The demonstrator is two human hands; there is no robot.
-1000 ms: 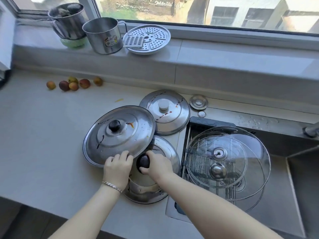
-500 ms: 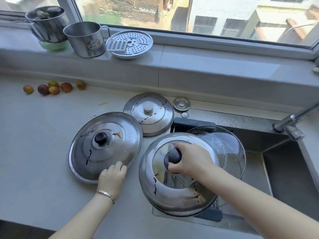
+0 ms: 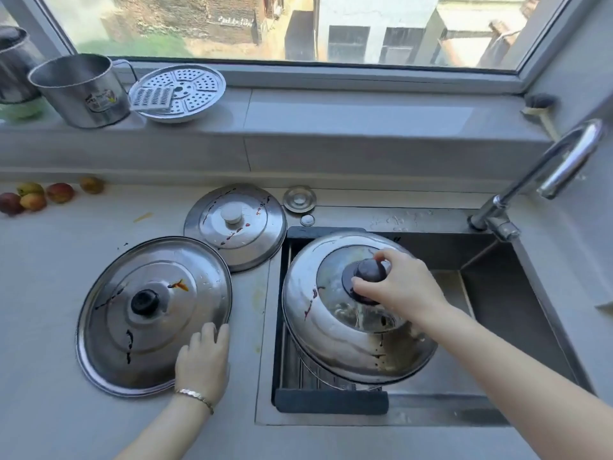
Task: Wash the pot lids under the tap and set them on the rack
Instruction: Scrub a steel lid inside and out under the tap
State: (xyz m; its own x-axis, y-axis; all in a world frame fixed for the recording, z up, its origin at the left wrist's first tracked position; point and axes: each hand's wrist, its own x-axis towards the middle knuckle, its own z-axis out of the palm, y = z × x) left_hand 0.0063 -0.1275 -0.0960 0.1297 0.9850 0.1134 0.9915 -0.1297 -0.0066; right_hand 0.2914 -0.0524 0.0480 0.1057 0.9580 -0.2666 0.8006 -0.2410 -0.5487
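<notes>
Stretching left, the tabletop [image 3: 49,310] is carrying a big lid [image 3: 132,327] and a smaller lid [image 3: 252,234] behind it, both stained. Over the sink [image 3: 497,287] and its rack [image 3: 331,401], the right hand [image 3: 401,287] is gripping a domed lid [image 3: 315,327] by its dark knob [image 3: 368,270]. The left hand [image 3: 204,360] is resting, fingers relaxed, on the big lid's rim.

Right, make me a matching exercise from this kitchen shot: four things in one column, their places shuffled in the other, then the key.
Things
1. white-knobbed lid
2. domed lid
3. perforated steamer plate
4. fruit

Places
A. on the window sill
B. far left of the counter
C. over the sink, held by its knob in the right hand
D. flat on the counter, by the sink's back left corner

Pairs: 1-D, 2-C, 3-A, 4-B
</notes>
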